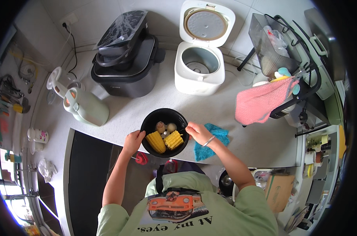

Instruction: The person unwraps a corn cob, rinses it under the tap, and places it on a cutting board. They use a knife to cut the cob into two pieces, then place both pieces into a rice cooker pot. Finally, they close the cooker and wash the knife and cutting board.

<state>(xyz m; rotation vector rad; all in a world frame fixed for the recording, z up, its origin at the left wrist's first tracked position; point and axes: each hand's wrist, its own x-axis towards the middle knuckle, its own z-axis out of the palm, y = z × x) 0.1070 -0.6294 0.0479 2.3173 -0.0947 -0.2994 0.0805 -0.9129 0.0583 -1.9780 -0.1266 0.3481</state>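
Between my two hands is a black rice cooker inner pot (178, 116). My left hand (133, 141) grips its left rim, and my right hand (199, 133) grips the right rim. Inside lie two pieces of yellow corn on the cob, one on the left (155, 142) and one on the right (173, 139). Behind them are a pale round piece of food (171, 127) and a brownish one (160, 126), whose kinds I cannot tell. Beyond the pot stands a white rice cooker (198, 85), its lid (207, 23) raised and its well bare of a pot.
A blue cloth (212, 143) lies right of the pot by the counter edge. A grey appliance (125, 82) and a pale green thermos jug (88, 109) with raised lid stand left. At right, a pink towel (259, 101) hangs on a black rack (314, 79).
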